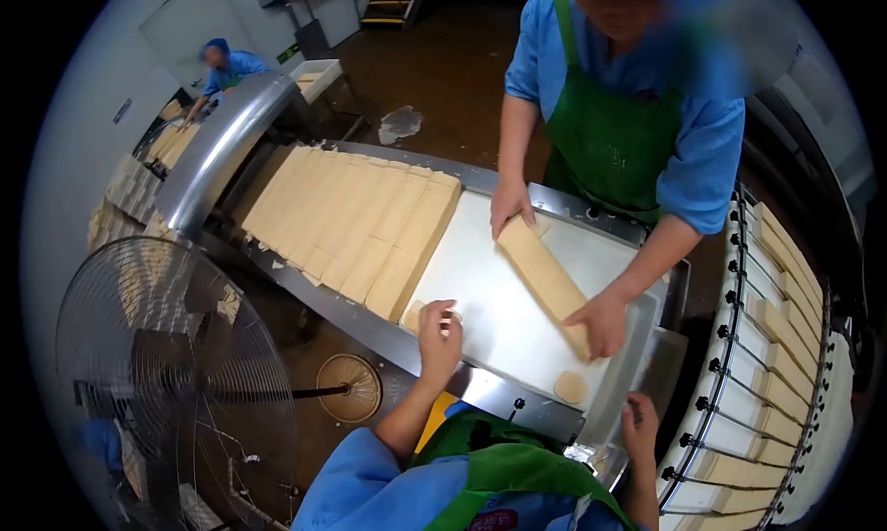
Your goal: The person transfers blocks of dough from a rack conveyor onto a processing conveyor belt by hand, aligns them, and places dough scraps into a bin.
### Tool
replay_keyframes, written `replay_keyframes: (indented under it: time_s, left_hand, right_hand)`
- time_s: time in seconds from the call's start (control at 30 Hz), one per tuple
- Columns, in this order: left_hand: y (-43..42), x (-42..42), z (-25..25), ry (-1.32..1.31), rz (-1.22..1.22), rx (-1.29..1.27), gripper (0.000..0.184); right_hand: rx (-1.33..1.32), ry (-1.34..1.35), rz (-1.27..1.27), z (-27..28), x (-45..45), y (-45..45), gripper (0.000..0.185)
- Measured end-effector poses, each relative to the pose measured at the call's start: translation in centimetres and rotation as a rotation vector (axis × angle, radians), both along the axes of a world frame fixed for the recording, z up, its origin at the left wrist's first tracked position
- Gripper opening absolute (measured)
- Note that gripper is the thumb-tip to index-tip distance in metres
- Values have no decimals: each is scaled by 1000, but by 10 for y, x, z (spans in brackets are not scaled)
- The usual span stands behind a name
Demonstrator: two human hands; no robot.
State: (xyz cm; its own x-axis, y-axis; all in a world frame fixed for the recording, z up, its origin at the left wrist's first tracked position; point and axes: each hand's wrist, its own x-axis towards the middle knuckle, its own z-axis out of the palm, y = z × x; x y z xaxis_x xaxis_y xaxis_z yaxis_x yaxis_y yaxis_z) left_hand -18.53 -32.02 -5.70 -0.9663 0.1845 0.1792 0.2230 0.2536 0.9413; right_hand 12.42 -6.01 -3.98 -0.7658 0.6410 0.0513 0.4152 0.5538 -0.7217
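Pale yellow blocks (356, 221) sit side by side on the left part of the white worktop (480, 291), in the middle of the frame. My left grip (439, 337) is just beside their lower right corner. Its fingers are bent, and a small pale piece (413, 316) is right by them; I cannot tell if I am pinching it. My right grip (637, 429) is at the lower right, near the end of the worktop. It is let go, with its fingers loosely curled. Across from me, a person (614, 147) in green and blue has one hand at each end of a long block (545, 277). A flat round piece (571, 387) lies below that block. A big wire fan (176, 346) is at the lower left. Pale strips (781, 383) lie in a rack (716, 374) at the right.
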Motion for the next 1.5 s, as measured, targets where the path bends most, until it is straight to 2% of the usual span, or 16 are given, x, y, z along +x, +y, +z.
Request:
replay_keyframes:
  time_s: [0.07,0.13,0.17,0.23,0.33,0.5,0.63,0.73,0.87,0.9,1.0,1.07,1.13,1.3,1.4,1.5]
  left_hand:
    - [-17,-22,-17,-53,-4,-106,36]
    - [-34,-42,-29,7,238,-768,60]
    - [-44,-51,-32,7,233,-762,60]
    - [-65,-67,-31,-271,211,-895,80]
    - [-89,-84,-45,-390,135,-796,84]
    - [-92,-96,-56,-267,59,-719,82]
    - [-86,-101,-55,-252,67,-688,77]
    - [-87,-101,-55,-211,53,-724,76]
    - [-87,-102,-63,-145,25,-760,78]
    - [-86,-101,-63,-160,30,-778,79]
    - [-81,-100,-63,-186,36,-789,79]
    - [-78,-99,-62,-193,35,-788,79]
    - [-74,-99,-61,-129,39,-715,80]
    - [-69,-98,-55,-197,19,-756,81]
    - [-68,-96,-55,-203,0,-758,83]
    - [-66,-96,-57,-144,-2,-831,80]
  right_hand:
    - [-41,11,37,12,-17,-21,21]
    - [-115,-59,171,15,-34,-34,18]
    - [-109,-61,166,16,-48,-41,18]
    - [-160,-32,265,22,-83,-53,17]
    - [-144,-55,410,13,-146,-67,17]
    - [76,-51,591,-50,-267,-68,25]
    - [405,-268,282,-96,-360,-46,54]
    - [572,-416,93,-110,-417,-13,60]
    - [722,-564,190,-112,-443,21,39]
    - [772,-438,239,-119,-441,30,28]
    - [757,-387,371,-107,-440,31,24]
    - [713,-193,372,-86,-444,6,24]
    - [161,-23,277,-66,-458,-30,27]
    - [-852,60,105,-84,-498,-89,32]
    - [-79,-213,150,-78,-510,-98,39]
    - [44,-242,103,-65,-539,-98,49]
